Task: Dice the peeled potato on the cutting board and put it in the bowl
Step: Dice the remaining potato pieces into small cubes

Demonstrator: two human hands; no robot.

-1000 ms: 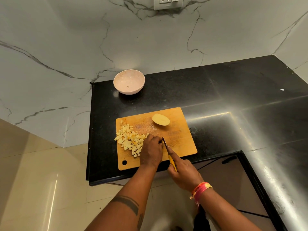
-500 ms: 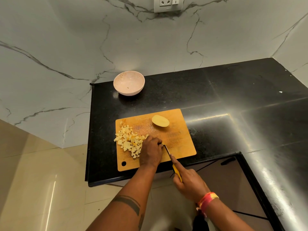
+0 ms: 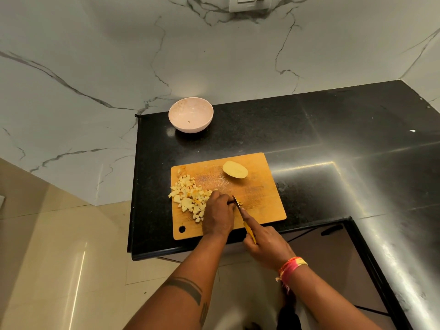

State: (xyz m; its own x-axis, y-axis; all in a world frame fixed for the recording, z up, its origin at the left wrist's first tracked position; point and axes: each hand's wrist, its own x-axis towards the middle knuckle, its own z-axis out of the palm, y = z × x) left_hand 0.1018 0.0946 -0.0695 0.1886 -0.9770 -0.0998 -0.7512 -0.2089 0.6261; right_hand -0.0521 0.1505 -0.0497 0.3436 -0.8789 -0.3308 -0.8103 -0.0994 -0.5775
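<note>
Potato half (image 3: 235,169) pale, uncut; dice pile (image 3: 190,198) beside left fingers (image 3: 217,198), grip hidden; right fingers (image 3: 250,221) gripping knife (image 3: 245,220).

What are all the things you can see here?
bowl: one, pale pink, back left of the counter, no potato in it
cutting board: one, wooden, front of the counter
potato half: one, pale yellow, far part of the board
diced potato: one pile, pale yellow, left part of the board
knife: one, yellow handle, over the board
counter: one, black
wall socket: one, white, top of the wall
wristband: one, pink and orange, right wrist
left hand: on the board beside the blade
right hand: grips the knife
</note>
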